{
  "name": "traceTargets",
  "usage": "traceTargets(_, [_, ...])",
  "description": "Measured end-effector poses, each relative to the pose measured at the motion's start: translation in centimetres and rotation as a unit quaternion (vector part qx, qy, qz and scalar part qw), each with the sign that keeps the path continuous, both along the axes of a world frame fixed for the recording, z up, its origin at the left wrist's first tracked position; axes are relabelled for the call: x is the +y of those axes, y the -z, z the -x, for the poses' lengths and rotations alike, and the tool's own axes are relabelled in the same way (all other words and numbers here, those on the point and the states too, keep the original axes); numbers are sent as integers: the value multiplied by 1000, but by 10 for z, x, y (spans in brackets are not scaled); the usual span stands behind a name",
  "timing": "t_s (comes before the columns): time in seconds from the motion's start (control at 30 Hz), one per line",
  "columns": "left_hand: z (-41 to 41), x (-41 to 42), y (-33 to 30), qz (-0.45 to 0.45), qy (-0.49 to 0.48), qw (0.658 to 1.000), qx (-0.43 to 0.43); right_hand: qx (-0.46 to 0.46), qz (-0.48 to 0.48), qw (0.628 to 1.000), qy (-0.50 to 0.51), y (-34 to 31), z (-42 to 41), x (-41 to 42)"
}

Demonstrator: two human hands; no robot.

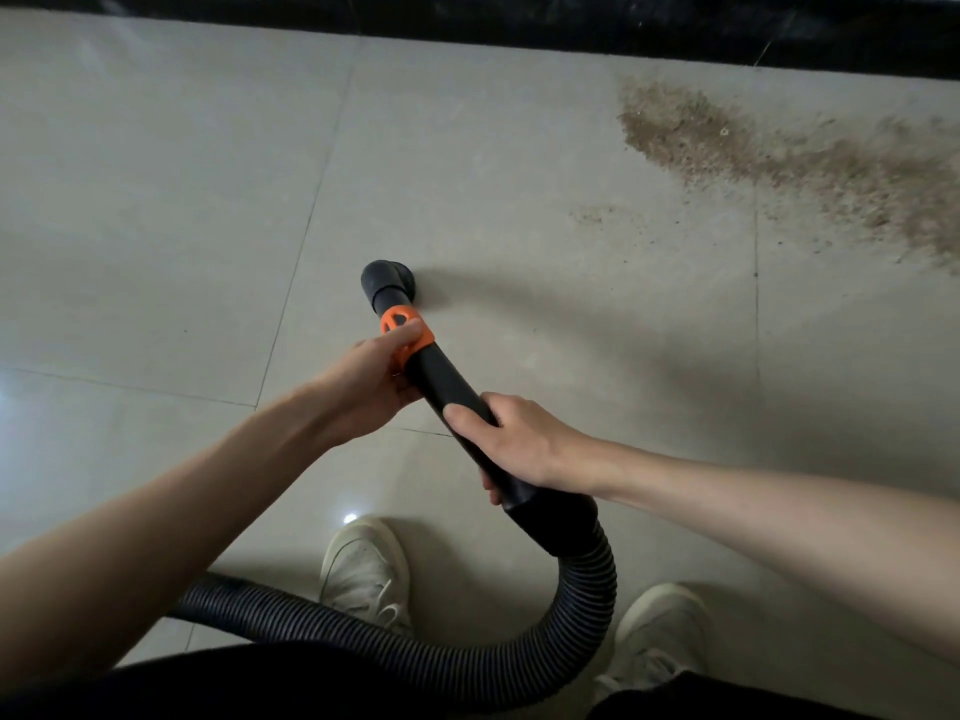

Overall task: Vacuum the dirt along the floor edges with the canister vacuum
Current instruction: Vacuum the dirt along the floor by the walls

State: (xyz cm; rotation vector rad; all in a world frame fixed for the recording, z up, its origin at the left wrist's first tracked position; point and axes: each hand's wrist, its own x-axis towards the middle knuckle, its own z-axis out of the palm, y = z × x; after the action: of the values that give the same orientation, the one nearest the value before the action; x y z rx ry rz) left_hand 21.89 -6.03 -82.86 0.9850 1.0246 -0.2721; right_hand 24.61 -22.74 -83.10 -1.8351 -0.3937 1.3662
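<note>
**Both hands on the vacuum wand, dirt off to the right**

Dark trousers fill the bottom edge, and just above them the ribbed black hose [545, 662] sweeps in from the lower left, passes in front of two pale sneakers, the left one [366, 574] and the right one [657, 634], and curls up into the black wand [452, 392].

The wand slants up and left from the hose cuff toward its round black nozzle [387, 283], which points down at the floor near the middle of the view; whether it touches the tile cannot be told. An orange collar [408, 332] rings the wand just behind the nozzle.

The left hand [371, 379] has its grip closed on the wand at the orange collar, thumb lying across it. The right hand [511, 444] has its grip wrapped around the wand lower down, near the cuff.

A brown patch of dirt [769, 148] spreads over the pale tiled floor [156, 200] at the upper right, well apart from the nozzle, with a small faint smear [592, 215] between them. The patch lies near the black baseboard [467, 28] running along the top.
</note>
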Motion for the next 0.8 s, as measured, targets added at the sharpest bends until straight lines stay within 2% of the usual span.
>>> traceTargets(0.1, [-4,-19,0,15,37,999,-1,61,9,997,54,2,5,-20])
traceTargets(0.27, [-13,-49,4,40,133,990,-1,69,14,994,84,2,4,-50])
traceTargets(0.37, [-17,-64,4,65,176,982,2,99,64,993,32,-3,-15,-65])
traceTargets(0.43, [-19,-73,3,90,202,975,2,154,90,984,-5,-6,-26,-76])
traceTargets(0.6, [-22,-90,5,113,256,960,8,257,110,959,-39,-4,-35,-96])
traceTargets(0.7, [-28,-96,7,116,274,955,3,272,105,956,-38,-2,-38,-105])
traceTargets(0.8, [-39,-102,10,108,281,954,-8,250,87,964,-18,-2,-43,-112])
